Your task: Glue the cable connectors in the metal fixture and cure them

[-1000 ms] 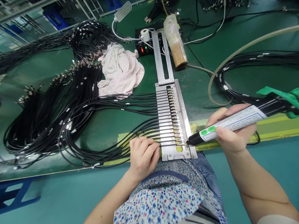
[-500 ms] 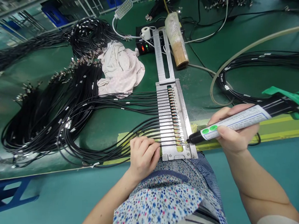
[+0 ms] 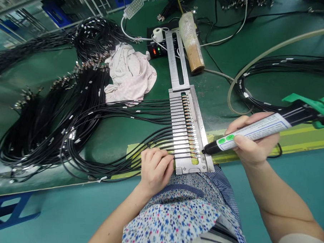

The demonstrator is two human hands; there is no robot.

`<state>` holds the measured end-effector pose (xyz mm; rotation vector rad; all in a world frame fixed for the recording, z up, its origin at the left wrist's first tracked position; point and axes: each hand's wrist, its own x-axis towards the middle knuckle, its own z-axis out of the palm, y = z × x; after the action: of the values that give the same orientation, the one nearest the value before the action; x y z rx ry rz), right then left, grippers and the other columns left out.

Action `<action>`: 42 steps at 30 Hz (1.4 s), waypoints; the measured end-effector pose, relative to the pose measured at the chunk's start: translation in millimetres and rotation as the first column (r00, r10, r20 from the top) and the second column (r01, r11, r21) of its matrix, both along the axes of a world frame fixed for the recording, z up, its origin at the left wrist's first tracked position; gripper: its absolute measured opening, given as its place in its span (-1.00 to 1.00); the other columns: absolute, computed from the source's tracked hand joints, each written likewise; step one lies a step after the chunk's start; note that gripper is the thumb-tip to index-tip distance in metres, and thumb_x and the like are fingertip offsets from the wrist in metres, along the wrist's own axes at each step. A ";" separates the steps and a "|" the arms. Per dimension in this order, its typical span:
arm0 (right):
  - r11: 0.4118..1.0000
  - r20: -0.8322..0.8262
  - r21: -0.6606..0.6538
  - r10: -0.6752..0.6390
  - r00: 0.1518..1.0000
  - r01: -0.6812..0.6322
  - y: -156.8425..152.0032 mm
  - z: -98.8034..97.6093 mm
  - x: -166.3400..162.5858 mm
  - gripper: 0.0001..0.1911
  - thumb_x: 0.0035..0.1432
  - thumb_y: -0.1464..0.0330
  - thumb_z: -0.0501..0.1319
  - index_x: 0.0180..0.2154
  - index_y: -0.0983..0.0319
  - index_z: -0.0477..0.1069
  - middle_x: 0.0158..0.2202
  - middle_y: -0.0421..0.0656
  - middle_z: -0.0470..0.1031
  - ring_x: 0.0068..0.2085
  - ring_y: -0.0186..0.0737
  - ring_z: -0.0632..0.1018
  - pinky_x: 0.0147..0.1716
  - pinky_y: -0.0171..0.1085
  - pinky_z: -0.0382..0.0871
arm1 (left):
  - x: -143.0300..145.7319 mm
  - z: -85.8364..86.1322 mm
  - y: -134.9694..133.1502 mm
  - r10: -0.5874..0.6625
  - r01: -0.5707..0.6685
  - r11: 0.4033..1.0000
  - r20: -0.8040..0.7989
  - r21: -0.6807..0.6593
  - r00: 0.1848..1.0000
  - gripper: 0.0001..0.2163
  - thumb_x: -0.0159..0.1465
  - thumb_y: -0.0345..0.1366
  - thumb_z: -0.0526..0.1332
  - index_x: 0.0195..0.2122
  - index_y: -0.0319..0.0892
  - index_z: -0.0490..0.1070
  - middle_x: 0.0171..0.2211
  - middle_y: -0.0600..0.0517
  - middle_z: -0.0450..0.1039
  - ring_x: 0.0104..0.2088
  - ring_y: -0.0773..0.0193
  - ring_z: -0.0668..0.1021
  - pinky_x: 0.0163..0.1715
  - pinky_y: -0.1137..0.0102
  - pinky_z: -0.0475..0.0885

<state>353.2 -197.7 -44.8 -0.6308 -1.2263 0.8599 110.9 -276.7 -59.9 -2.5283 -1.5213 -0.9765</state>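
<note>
A metal fixture (image 3: pixel 180 151) lies across the bench, with a row of thin black cables (image 3: pixel 151 130) set side by side in its slots. Their metal connector ends (image 3: pixel 190 126) line up along the fixture's right part. My left hand (image 3: pixel 156 169) is closed at the fixture's lower left edge, its fingertips around the nearest cable; the fingers partly hide that cable. In my right hand (image 3: pixel 253 147) is a thick pen-shaped tool (image 3: pixel 251 130) with a black nose, white label and green strap. The tool's tip is at the fixture's right side, close to the lowest connectors.
Large bundles of black cable (image 3: pixel 51 131) cover the left of the bench. A pale cloth (image 3: pixel 131 75) lies behind the cables. A wrapped cylinder (image 3: pixel 190 44), a black power box (image 3: pixel 156 51) and a lamp (image 3: pixel 133 7) stand at the back. A clear hose (image 3: pixel 233 88) curves at right.
The view has shifted very slightly. The tool in my right hand has tilted and moved a little left; my left hand stays in place.
</note>
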 end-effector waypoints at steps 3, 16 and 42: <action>1.000 -0.008 0.000 -0.017 1.000 0.017 0.1 0.1 -0.4 -0.65 -0.14 0.48 0.27 -0.26 0.21 0.23 -0.49 -0.23 0.49 -0.63 -0.36 0.41 -0.75 -0.38 0.22 | -0.3 0.0 0.2 -0.001 0.001 1.000 0.000 0.003 1.000 -0.88 0.16 -0.46 0.21 -0.28 -0.16 0.38 -0.38 0.00 0.44 -0.29 0.17 0.42 -0.26 0.22 0.24; 0.976 -0.347 -0.187 -0.174 0.921 0.113 26.1 22.9 22.9 -0.71 -0.08 0.33 0.30 -0.34 0.13 0.19 -0.48 -0.31 0.45 -0.66 -0.41 0.35 -0.77 -0.40 0.18 | -9.9 31.2 5.5 -0.123 0.166 0.971 0.236 -0.172 0.964 -0.89 0.22 -0.49 0.13 -0.28 -0.16 0.36 -0.37 0.00 0.41 -0.30 0.25 0.41 -0.27 0.28 0.31; 0.720 0.773 0.615 -0.631 0.066 -0.321 104.9 17.7 51.9 -0.64 0.16 0.58 0.02 -0.05 0.22 0.38 -0.34 -0.09 0.41 -0.40 -0.30 0.41 -0.43 -0.29 0.30 | 70.6 70.6 334.1 0.151 -0.115 0.850 0.029 -0.514 0.988 -0.64 0.24 -0.10 0.07 -0.01 -0.18 0.25 -0.21 -0.11 0.50 -0.17 0.06 0.53 -0.20 0.27 0.38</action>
<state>405.0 -92.8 -27.1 -0.7250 -2.5320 -0.6139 181.5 57.3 10.7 -2.6712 -2.1989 -0.7166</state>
